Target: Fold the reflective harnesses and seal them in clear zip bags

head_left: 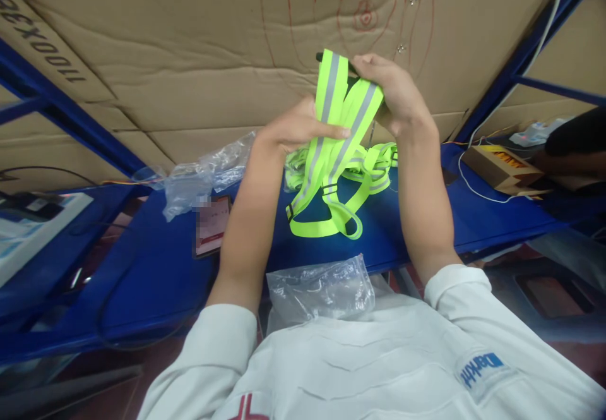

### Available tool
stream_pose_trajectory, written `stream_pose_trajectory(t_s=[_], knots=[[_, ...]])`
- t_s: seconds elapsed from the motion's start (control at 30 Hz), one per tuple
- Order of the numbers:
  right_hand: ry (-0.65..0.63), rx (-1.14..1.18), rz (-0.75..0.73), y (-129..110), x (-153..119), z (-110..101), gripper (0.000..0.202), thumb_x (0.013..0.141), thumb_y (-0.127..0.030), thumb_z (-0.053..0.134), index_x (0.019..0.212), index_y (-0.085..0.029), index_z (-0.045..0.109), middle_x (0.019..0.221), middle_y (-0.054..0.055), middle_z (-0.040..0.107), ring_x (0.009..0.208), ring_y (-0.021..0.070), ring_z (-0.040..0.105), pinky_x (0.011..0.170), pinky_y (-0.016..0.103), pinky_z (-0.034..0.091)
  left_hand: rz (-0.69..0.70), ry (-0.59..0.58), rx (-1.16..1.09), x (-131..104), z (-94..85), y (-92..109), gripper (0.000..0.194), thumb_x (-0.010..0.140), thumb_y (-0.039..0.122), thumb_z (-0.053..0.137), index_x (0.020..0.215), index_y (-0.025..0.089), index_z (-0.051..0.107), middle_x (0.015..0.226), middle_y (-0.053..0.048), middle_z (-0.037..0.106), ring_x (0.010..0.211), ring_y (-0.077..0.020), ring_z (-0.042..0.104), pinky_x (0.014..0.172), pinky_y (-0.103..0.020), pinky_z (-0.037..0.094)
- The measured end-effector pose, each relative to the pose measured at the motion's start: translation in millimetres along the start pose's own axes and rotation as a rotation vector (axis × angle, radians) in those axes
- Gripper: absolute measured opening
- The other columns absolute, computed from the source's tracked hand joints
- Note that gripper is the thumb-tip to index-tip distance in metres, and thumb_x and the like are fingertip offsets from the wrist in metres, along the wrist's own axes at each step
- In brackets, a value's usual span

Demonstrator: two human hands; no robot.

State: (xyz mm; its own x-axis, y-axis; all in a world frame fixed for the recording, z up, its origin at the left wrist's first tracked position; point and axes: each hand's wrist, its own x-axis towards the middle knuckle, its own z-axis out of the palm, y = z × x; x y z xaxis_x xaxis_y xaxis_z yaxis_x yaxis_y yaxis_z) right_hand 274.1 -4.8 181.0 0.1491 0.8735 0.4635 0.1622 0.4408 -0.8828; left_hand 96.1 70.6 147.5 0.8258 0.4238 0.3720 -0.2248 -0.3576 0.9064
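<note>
A neon yellow-green reflective strap [331, 95] with a grey stripe is held up in front of me, folded into loops. My left hand [303, 123] grips its middle, the thumb lying across the front of the bands. Near the top, my right hand [395, 91] is closed round the strap's other side, its fingers partly hidden behind it. Black buckles show on the lower loops, which hang down toward the blue table [379, 243]. Just behind them lies a heap of more such straps [374, 164]. A clear plastic bag [322, 290] rests at the table's front edge against my shirt.
Crumpled clear plastic bags [194, 180] lie left of my arm, beside a phone [213, 227]. An open cardboard box [504, 167] and a white cable [473, 189] are on the right. Cardboard sheeting [199, 60] stands behind, between blue metal posts [85, 120].
</note>
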Motion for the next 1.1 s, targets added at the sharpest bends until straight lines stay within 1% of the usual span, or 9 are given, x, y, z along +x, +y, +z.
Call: stream_pose_trajectory(t_s=[0.13,0.23,0.37,0.57,0.67,0.77,0.93,1.03,1.1], knots=[[0.17,-0.337,-0.288,-0.5,-9.1,4.5,0.014,0.08,-0.031,0.077,0.083,-0.035,0.064,0.1,0.002,0.071,0.096,0.0261,0.06,0.084,0.039,0.049,-0.027,0.033,0.035,-1.6,-3.8,0.3,0.055,0.057,0.02,0.096,0.107,0.018,0.072,0.105,-0.007,0.076,0.116,-0.0366,0.072,0.098,-0.045,0.059],[0.137,-0.496,-0.399,1.9,-9.2,9.3,0.01,0.084,-0.024,0.069,0.085,-0.034,0.066,0.097,0.0,0.073,0.093,0.0242,0.063,0.084,0.038,0.051,-0.02,0.019,0.023,-2.6,-7.3,0.0,0.061,0.056,0.023,0.096,0.111,0.022,0.072,0.108,-0.005,0.076,0.115,-0.0343,0.071,0.098,-0.045,0.057],[0.03,-0.494,-0.375,-2.0,-11.4,15.4,0.019,0.099,-0.036,0.053,0.092,-0.034,0.071,0.089,-0.001,0.074,0.086,0.0211,0.067,0.085,0.037,0.054,0.001,0.043,0.05,-2.5,-12.6,0.1,0.056,0.055,0.034,0.099,0.104,0.028,0.074,0.106,0.0,0.078,0.123,-0.0343,0.062,0.107,-0.048,0.051],[-0.069,-0.409,-0.362,-10.8,-21.7,21.1,0.009,0.094,-0.047,0.068,0.097,-0.038,0.069,0.113,-0.001,0.075,0.124,0.0238,0.06,0.095,0.033,0.052,0.008,0.002,0.158,-5.1,-18.7,5.2,0.06,0.055,0.043,0.1,0.106,0.027,0.073,0.103,-0.002,0.078,0.122,-0.0367,0.062,0.109,-0.051,0.05],[-0.014,-0.301,-0.233,-3.8,-16.3,16.8,0.009,0.095,-0.042,0.065,0.102,-0.037,0.067,0.097,-0.001,0.075,0.097,0.0217,0.066,0.08,0.034,0.053,-0.042,-0.056,0.213,-13.1,-17.0,14.8,0.055,0.059,0.043,0.1,0.103,0.025,0.073,0.102,-0.004,0.079,0.124,-0.0386,0.064,0.111,-0.051,0.051],[-0.045,-0.237,-0.14,-0.1,-12.3,7.9,0.007,0.091,-0.038,0.066,0.097,-0.035,0.069,0.082,-0.001,0.072,0.075,0.0209,0.065,0.066,0.035,0.047,-0.126,-0.098,0.229,-20.2,-11.4,24.4,0.053,0.061,0.038,0.1,0.104,0.023,0.073,0.099,-0.005,0.079,0.122,-0.0397,0.067,0.108,-0.052,0.055],[0.0,-0.145,-0.145,-8.3,-19.5,3.6,0.014,0.085,-0.036,0.07,0.099,-0.037,0.066,0.078,-0.001,0.069,0.064,0.0217,0.058,0.056,0.035,0.037,-0.137,-0.095,0.187,-18.7,-6.7,24.9,0.058,0.059,0.03,0.1,0.109,0.019,0.073,0.101,-0.006,0.077,0.114,-0.0389,0.073,0.102,-0.051,0.059],[-0.076,-0.15,-0.108,-11.5,-21.9,9.8,0.011,0.086,-0.032,0.068,0.097,-0.033,0.069,0.081,0.0,0.068,0.065,0.0199,0.056,0.058,0.034,0.04,-0.08,-0.09,0.197,-14.9,-10.9,20.6,0.058,0.057,0.034,0.101,0.105,0.016,0.074,0.098,-0.007,0.076,0.107,-0.0374,0.074,0.098,-0.05,0.059],[-0.085,-0.232,-0.126,-13.7,-22.7,14.3,0.005,0.088,-0.031,0.067,0.084,-0.029,0.07,0.079,0.0,0.066,0.073,0.0196,0.059,0.065,0.034,0.044,-0.015,-0.118,0.226,-13.5,-15.4,18.3,0.052,0.06,0.039,0.1,0.101,0.017,0.075,0.099,-0.007,0.076,0.106,-0.0346,0.073,0.098,-0.048,0.059]])
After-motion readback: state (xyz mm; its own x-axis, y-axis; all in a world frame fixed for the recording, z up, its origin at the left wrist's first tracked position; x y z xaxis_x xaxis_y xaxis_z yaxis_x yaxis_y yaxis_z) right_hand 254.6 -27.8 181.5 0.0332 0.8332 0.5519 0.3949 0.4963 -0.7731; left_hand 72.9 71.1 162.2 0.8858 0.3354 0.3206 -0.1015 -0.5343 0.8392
